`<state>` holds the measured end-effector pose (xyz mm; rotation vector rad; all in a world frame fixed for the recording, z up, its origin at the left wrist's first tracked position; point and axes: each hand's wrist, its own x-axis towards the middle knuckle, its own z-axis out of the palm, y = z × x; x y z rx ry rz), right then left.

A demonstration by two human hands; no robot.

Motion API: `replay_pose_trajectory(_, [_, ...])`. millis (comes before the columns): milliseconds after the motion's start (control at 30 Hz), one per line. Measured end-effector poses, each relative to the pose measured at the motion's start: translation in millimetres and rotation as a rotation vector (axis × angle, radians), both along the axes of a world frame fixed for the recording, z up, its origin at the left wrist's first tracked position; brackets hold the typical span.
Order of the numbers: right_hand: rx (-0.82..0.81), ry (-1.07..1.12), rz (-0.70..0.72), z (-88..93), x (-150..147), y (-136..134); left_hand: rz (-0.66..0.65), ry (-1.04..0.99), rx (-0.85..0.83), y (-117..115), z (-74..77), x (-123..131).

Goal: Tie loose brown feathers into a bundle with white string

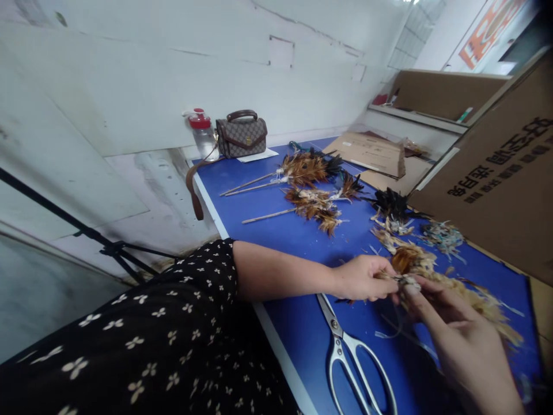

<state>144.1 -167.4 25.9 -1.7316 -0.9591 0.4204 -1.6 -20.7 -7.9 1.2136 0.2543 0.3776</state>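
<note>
A: Head view, which step?
B: Bunching feathers. Left hand (360,278) pinches the feather bundle (417,262) at its tied end, and the right hand (458,340) grips the same spot. The bundle sits low over the blue table (280,242), right of middle.
A: Next move needs?
B: A tight pinch, I'd judge (scissors (341,340) lie just beside).
A: Room?
B: Table edge (276,340) is near on the left and the cardboard box (496,190) crowds the right. There's open blue toward the finished dusters (309,170).

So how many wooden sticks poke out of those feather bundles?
3 sticks: two side by side near the handbag, one alone nearer the left hand; more may hide under feathers.
</note>
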Motion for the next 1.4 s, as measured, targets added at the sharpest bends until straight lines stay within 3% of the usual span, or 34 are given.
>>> replay_pose_trajectory(167, [-0.008,0.089,-0.016,-15.0,5,-2,-0.043,-0.018,0.009,0,-0.3,-1])
replay_pose_trajectory(333, [-0.010,0.115,-0.047,-17.2,5,0,-0.086,-0.024,-0.064,-1,1.1,-2])
replay_pose_trajectory(600, [0.003,0.163,-0.100,-18.2,-1,1,-0.028,-0.003,-0.192,-4,18.5,-5])
replay_pose_trajectory(933, [0.000,0.178,-0.086,-19.2,-5,-2,-0.007,0.016,-0.088,-3,-1.9,1])
replay_pose_trajectory(1233, [-0.032,0.165,-0.046,-26.5,-1,0,-0.005,0.022,-0.168,-4,16.8,-4])
replay_pose_trajectory(1400, [-0.044,0.118,-0.123,-19.8,-3,-2,0.028,0.033,-0.171,-4,22.2,-5])
